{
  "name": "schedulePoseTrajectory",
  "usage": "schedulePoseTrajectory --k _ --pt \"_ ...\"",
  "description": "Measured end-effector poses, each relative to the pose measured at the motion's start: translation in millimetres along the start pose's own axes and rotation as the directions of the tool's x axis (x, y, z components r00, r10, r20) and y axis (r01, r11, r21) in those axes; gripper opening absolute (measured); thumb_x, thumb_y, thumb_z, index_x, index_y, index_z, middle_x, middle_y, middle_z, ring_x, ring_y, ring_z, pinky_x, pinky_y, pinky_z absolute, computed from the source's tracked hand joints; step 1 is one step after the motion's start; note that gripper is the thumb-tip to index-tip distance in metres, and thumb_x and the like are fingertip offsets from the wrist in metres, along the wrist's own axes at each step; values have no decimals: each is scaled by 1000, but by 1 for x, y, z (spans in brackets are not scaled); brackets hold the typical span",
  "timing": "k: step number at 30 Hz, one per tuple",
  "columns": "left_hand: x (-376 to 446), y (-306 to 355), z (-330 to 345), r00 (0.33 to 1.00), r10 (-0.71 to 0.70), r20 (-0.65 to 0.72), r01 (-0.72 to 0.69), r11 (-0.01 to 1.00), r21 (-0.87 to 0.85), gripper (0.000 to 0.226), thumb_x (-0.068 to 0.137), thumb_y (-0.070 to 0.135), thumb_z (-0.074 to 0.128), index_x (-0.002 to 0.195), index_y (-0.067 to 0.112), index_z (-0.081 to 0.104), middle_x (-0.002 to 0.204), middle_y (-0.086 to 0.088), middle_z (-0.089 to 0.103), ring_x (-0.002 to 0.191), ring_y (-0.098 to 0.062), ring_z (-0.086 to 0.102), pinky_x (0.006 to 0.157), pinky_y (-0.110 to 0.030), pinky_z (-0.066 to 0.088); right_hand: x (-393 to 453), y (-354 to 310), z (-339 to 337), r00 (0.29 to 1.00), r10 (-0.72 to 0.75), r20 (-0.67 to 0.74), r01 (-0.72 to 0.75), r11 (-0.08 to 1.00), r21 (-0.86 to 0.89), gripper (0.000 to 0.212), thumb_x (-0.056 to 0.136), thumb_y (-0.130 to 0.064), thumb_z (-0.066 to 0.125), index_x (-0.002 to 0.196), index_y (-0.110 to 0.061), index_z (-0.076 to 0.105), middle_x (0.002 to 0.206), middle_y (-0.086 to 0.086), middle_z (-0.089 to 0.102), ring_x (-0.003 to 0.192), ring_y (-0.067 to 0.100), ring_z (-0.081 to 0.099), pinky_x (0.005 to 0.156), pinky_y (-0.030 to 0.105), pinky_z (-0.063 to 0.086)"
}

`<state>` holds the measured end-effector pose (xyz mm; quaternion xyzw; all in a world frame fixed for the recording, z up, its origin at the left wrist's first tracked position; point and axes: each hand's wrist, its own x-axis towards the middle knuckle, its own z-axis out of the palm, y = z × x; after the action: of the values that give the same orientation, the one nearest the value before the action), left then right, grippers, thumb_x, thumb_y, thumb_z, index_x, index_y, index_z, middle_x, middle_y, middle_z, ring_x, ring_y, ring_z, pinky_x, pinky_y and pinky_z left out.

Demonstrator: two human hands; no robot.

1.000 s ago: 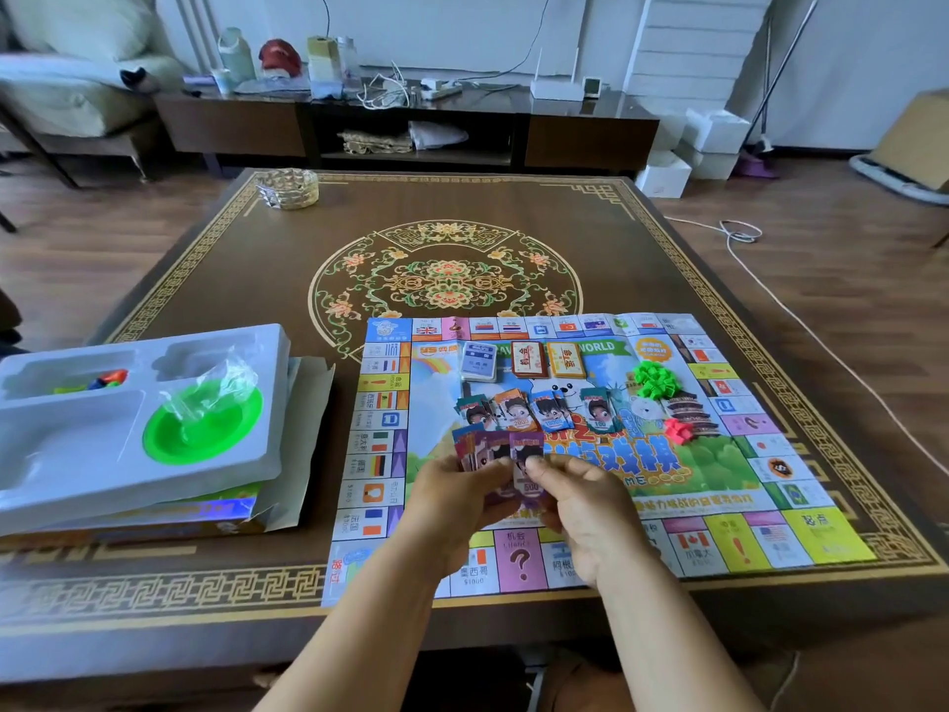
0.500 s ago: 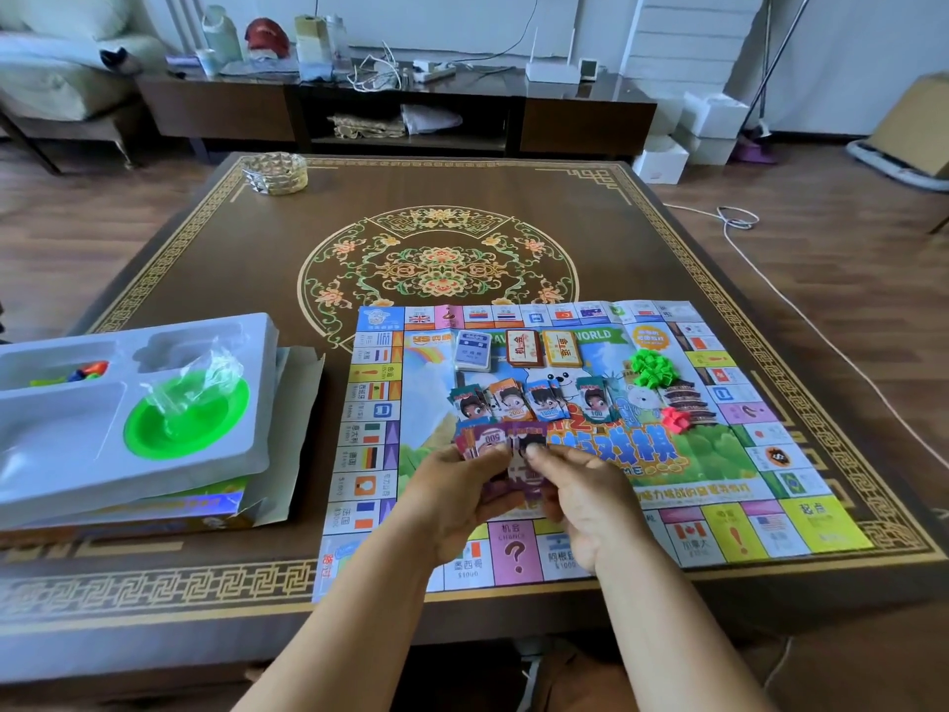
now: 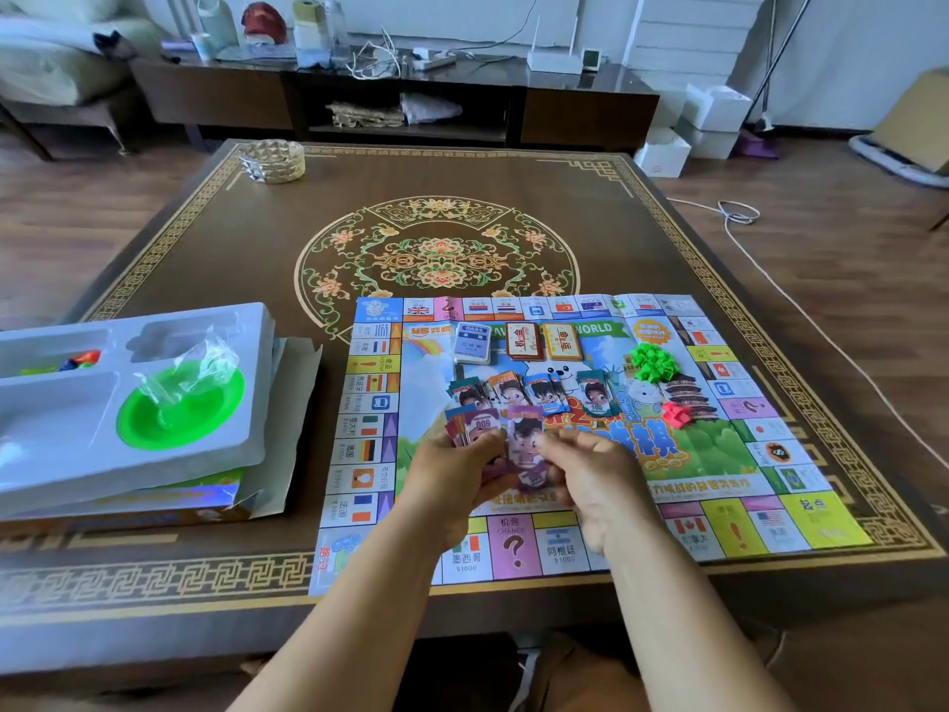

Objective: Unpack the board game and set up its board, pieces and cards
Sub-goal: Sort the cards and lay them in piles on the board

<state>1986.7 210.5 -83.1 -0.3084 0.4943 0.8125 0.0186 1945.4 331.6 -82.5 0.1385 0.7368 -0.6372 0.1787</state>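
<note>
Both hands over near part of game board (image 3: 590, 434), which lies flat on counter (image 3: 205, 573). Left hand (image 3: 452, 480) grips fanned purple banknotes (image 3: 480, 429); right hand (image 3: 598, 480) pinches one note (image 3: 529, 449) from it. Card decks (image 3: 518, 341), note row just beyond hands. White tray (image 3: 154, 454) well left.

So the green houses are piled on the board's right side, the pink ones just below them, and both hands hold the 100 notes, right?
Not quite: the head view shows both hands, left hand and right hand, holding purple 500 notes, not 100s. The green houses and pink ones are as you say.
</note>
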Motion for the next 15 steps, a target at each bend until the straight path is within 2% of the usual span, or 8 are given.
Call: schedulePoseTrajectory --k 2,5,7,10,15 --pt "2 2 -6 1000 2 -26 -2 1000 -2 18 92 10 59 105 -2 59 78 -12 67 60 -15 67 56 -23 57 7 -5 -3 997 -66 -50 59 991 -123 8 79 -18 75 80 -16 67 65 -4 61 60 11 53 57 26 45" --pt "3 5 -14 998 -3 -63 2 1000 -19 14 92 11 58 96 -3 60 77 -13 67 62 -17 66 53 -23 57 16 -6 -4 992 -123 -27 104 920 -378 7 82 -20 72 80 -14 67 73 -6 59 73 15 57 73 30 49" --pt "3 5 -16 998 -7 -69 5 1000 -25 11 92 11 58 92 1 61 76 -11 67 66 -18 66 54 -23 57 21 -3 0 991 -137 5 123 867 -483 13 83 -20 70 73 -16 63 81 -3 62 77 18 60 69 26 47" --pt "1 4 -18 998 -12 -59 11 1000 -28 10 92 12 58 95 3 61 77 -10 68 68 -18 67 56 -23 57 27 1 7 991 -137 0 107 778 -620 24 83 -23 69 63 -20 58 73 -5 64 72 18 61 58 21 40" --pt "1 5 -19 999 -26 -45 25 999 -32 11 92 12 58 96 2 61 78 -11 68 67 -18 67 58 -24 58 29 8 15 979 -196 -59 80 634 -769 15 85 -24 63 71 -22 59 82 -1 68 76 22 62 62 25 40"
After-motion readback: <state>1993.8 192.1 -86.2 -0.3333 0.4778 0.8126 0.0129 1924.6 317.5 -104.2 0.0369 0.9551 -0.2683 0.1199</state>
